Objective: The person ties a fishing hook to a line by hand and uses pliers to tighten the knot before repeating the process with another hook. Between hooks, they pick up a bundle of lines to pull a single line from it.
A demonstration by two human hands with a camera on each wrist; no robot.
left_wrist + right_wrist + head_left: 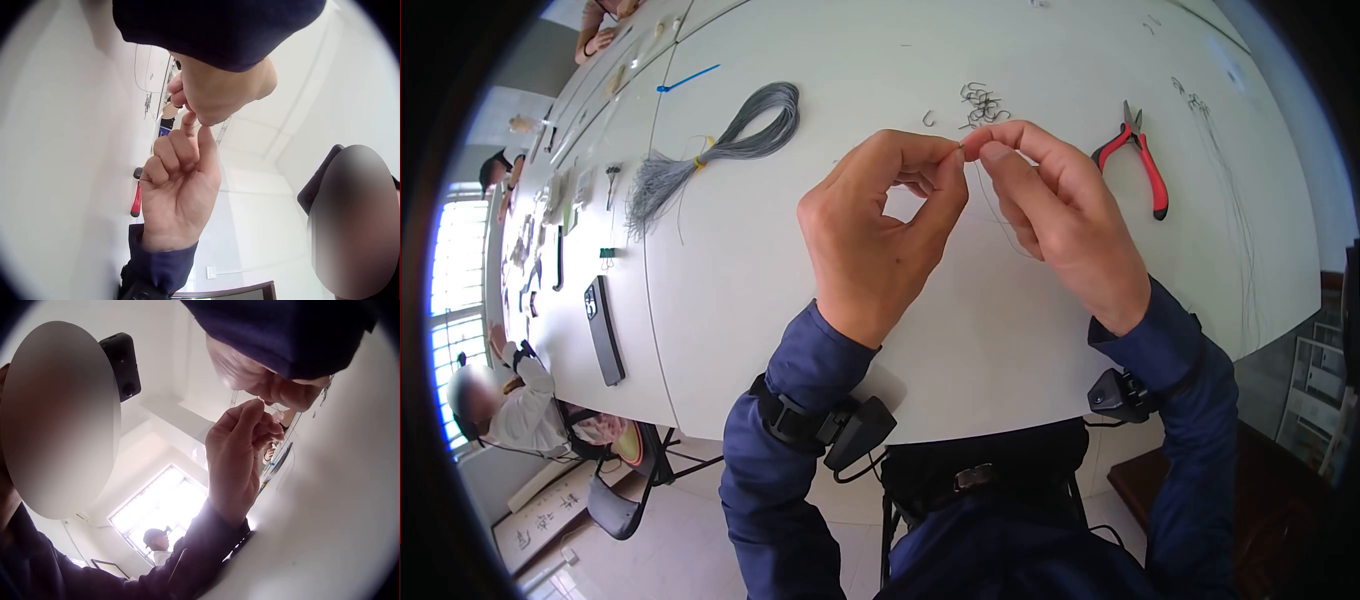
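Note:
Both hands are raised over the white table (740,250), their fingertips meeting in the head view. My left hand (870,225) pinches the end of a thin grey line between thumb and forefinger. Right against it, my right hand (1060,205) grips the same line with thumb and forefinger, other fingers curled. The loose part of the fishing line (1000,215) hangs in a curve below the right fingers. Fingertips hide whatever small part lies between them; I cannot tell whether a hook is there. A pile of small dark fish hooks (980,105) lies just beyond, with a single hook (928,119) beside it.
Red-handled pliers (1145,165) lie to the right, and past them long lines with hooks (1225,180) stretch along the table. Left are a tied grey line bundle (750,125), a blue cable tie (688,79), a binder clip (607,256) and a phone (603,330). Another person (510,405) sits at far left.

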